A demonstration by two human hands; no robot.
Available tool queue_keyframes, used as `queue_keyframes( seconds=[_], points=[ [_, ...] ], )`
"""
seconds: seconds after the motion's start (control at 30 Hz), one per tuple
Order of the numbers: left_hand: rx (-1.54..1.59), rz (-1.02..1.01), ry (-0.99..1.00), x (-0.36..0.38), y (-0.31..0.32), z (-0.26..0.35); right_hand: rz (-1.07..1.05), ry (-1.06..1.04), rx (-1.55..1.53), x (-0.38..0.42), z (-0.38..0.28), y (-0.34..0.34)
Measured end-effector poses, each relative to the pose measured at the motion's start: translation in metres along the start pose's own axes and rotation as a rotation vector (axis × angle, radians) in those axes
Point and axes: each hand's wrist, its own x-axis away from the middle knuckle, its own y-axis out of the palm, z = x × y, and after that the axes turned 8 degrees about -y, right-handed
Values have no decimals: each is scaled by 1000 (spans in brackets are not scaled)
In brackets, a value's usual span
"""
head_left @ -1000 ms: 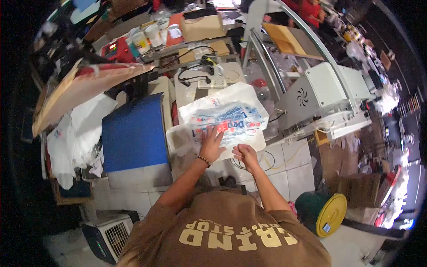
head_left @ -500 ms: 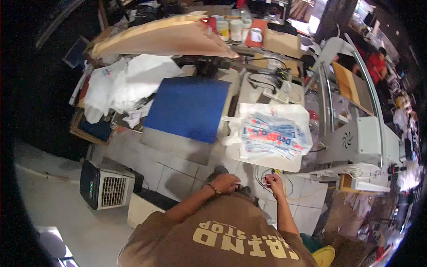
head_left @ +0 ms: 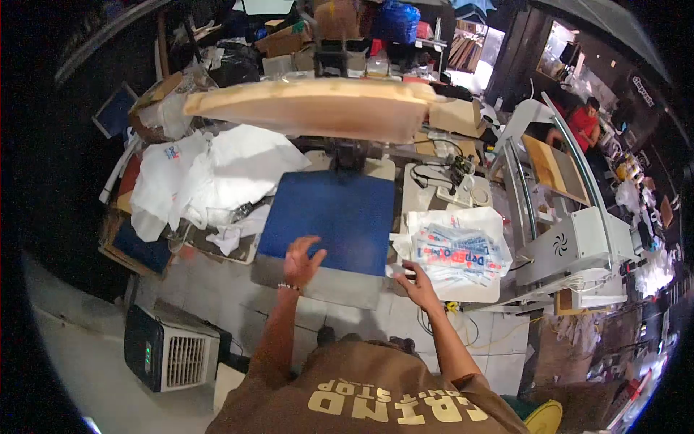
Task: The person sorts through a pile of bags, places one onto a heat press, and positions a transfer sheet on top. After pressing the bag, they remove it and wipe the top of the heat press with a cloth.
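My left hand, fingers spread, hovers over the front left part of a blue flat pad. My right hand is at the pad's front right corner, thumb and fingers apart. Close to its fingertips is a small whitish patch, too blurred to name. Beside that hand, a pile of printed transfer sheets with blue and red lettering lies on white paper. Behind the blue pad, a thick tan-edged board hangs raised and blurred.
Crumpled white fabric with a small print is heaped on the left. A white-framed machine stands on the right. Cables and a power strip lie behind the sheets. An air cooler is at lower left. A person in red sits far right.
Both hands have moved forward from near my body to the blue pad. My left hand's fingers have spread, and my right hand has opened. The view has tilted up.
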Motion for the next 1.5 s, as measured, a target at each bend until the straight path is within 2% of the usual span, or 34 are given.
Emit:
queue_keyframes(
  seconds=[0.03, 0.07, 0.1, 0.13, 0.17, 0.23, 0.27, 0.33, 0.37, 0.43, 0.47, 0.53, 0.6, 0.67, 0.7, 0.77, 0.8, 0.87, 0.9, 1.0, 1.07, 1.17, 1.2, 1.27, 1.33, 1.4, 1.47, 1.5],
  points=[
    [5, 3, 14, -7, -14, -18, 31, 44, -58, -14, -16, 18],
    [-235, 30, -168, -12, -24, -34, 127, 59, -77, -24, -32, 38],
    [-473, 55, -356, -14, -30, -45, 221, -53, 165, -38, -19, 59],
    [-462, 54, -348, -16, -33, -52, 312, -162, 408, -51, -18, 77],
    [-507, 7, -325, -18, -34, -59, 320, -168, 416, -56, -17, 91],
    [-506, -121, -242, -19, -32, -68, 260, -151, 761, -62, -54, 111],
    [-502, -113, -228, -29, -26, -71, 275, -158, 765, -65, -60, 114],
    [-406, -364, -482, -50, -20, -61, 219, -92, 787, -62, -68, 115],
    [141, -357, -557, -74, -22, -56, 201, -5, 718, -61, -74, 113],
    [1294, -323, -858, -132, -47, 9, 207, 38, 679, -59, -85, 115],
    [1591, -271, -870, -162, -59, 38, 198, 81, 644, -57, -88, 115],
    [2076, -269, -608, -214, -78, 73, 251, 31, 677, -55, -79, 119],
    [2312, -336, -388, -250, -93, 98, 271, -26, 749, -54, -60, 116],
    [2263, -337, -485, -255, -104, 111, 275, -6, 732, -51, -63, 115],
    [2240, -366, -438, -257, -94, 97, 314, 6, 746, -50, -62, 113],
    [2154, -282, -506, -236, -105, 104, 286, -36, 779, -52, -61, 115],
    [2198, -350, -463, -224, -104, 92, 312, -31, 779, -50, -61, 116],
    [2203, -347, -644, -199, -83, 45, 279, -22, 813, -51, -62, 115],
    [2172, -253, -878, -187, -81, 38, 283, -6, 804, -52, -63, 115],
    [2063, -249, -988, -166, -68, 20, 273, 8, 786, -52, -60, 114],
    [2069, -284, -974, -175, -61, 13, 283, -9, 790, -52, -56, 115],
    [2143, -409, -667, -205, -75, 38, 289, -20, 776, -51, -60, 114],
    [2144, -406, -664, -213, -87, 57, 291, -8, 759, -51, -63, 114],
    [2166, -426, -341, -221, -106, 85, 297, -9, 764, -50, -67, 113],
    [2169, -422, -378, -218, -102, 72, 285, -17, 759, -50, -64, 115],
    [2163, -408, -426, -205, -94, 53, 365, -83, 716, -48, -54, 115],
    [1526, -248, -653, -172, -78, 29, 413, -128, 699, -50, -49, 114],
    [1115, -236, -598, -157, -73, 13, 397, -32, 566, -51, -57, 110]
  ],
)
